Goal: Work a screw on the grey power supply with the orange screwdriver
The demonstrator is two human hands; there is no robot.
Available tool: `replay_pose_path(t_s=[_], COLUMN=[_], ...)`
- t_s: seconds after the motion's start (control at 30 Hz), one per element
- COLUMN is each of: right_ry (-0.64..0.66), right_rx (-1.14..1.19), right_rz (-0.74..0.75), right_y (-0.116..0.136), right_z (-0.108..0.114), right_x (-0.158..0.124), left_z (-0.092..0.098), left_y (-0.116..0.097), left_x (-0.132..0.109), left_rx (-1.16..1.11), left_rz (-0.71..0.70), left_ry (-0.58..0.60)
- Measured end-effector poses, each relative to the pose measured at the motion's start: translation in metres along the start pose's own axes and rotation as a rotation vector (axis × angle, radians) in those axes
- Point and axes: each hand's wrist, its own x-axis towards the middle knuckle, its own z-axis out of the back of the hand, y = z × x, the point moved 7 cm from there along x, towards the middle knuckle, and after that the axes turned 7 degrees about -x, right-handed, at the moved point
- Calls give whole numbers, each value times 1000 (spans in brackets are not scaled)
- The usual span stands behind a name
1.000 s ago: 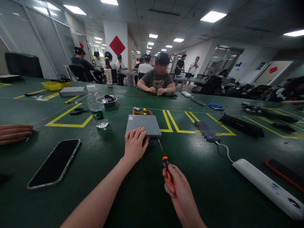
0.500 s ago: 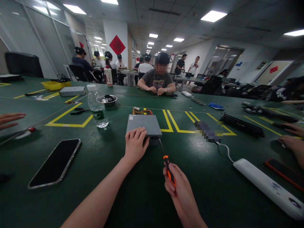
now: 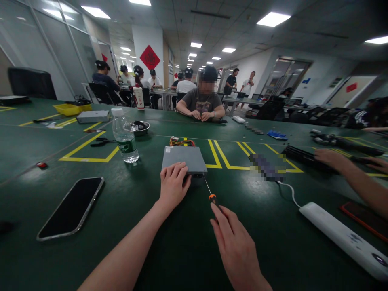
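Observation:
A flat grey metal box [image 3: 184, 157] lies on the green table [image 3: 182, 250] in front of me, with coloured wires [image 3: 182, 142] at its far end. My left hand [image 3: 173, 186] rests on its near edge, fingers curled over the top. My right hand [image 3: 235, 246] is closed round an orange-and-black screwdriver [image 3: 212, 197]. The thin shaft points at the box's near right corner and its tip is at the box's front face.
A black phone [image 3: 71, 207] lies at near left and a water bottle [image 3: 125, 136] stands left of the box. A white power strip [image 3: 342, 238] with its cable lies at right. Another person's arm [image 3: 351, 173] reaches in from the right. A person sits opposite.
My right hand turned over the screwdriver handle and pushed it slightly toward the box. The hand at the left edge withdrew, leaving a small red object. An arm reached in farther from the right.

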Motion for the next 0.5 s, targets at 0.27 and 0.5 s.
replay_pose_path(t_s=[0.27,0.5], right_ry=[-27,-8], right_rx=[-186,-116], right_rz=[273,409], right_y=[5,-9], right_z=[-7,5], right_x=[-1,6], left_z=[-2,-3], left_y=[0,1], left_x=[0,-1], left_rx=[3,8], left_rz=[4,12], left_ry=[8,15])
